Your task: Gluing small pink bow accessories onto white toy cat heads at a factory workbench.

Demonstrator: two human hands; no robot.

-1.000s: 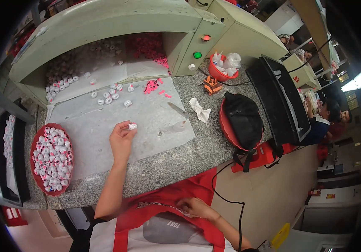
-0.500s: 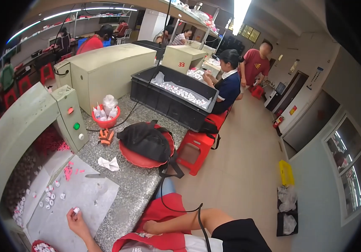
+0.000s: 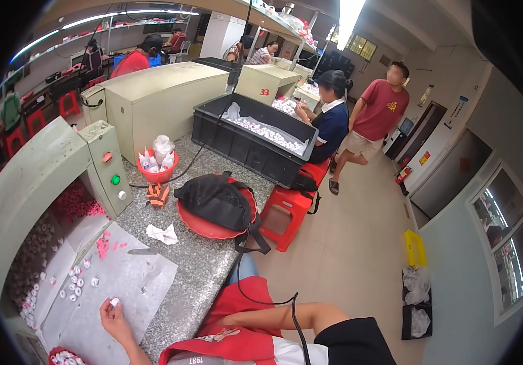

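Note:
My left hand [image 3: 115, 322] is over the white sheet [image 3: 146, 286] on the bench, its fingertips pinching a small white ring-shaped piece [image 3: 114, 302]. Several similar white rings [image 3: 76, 283] lie loose on the sheet just beyond. More of them are heaped inside the pale machine's arched opening. Pink scraps [image 3: 104, 244] and a flat grey blade-like tool [image 3: 143, 251] are also on the sheet. My right hand [image 3: 232, 320] rests low in my lap by the red cloth; its fingers are hidden.
Left stands the machine housing [image 3: 42, 158] with its button panel. Behind the sheet are a red basket of bottles [image 3: 157, 173], a black bag [image 3: 216, 204] and a black crate [image 3: 246, 143]. A red stool [image 3: 286, 222] stands beside the bench. Two people are nearby; a cable crosses my lap.
The standing person in the red shirt has stepped closer along the aisle. My view has shifted slightly. My left hand keeps hold of the white ring, and my right hand stays in my lap.

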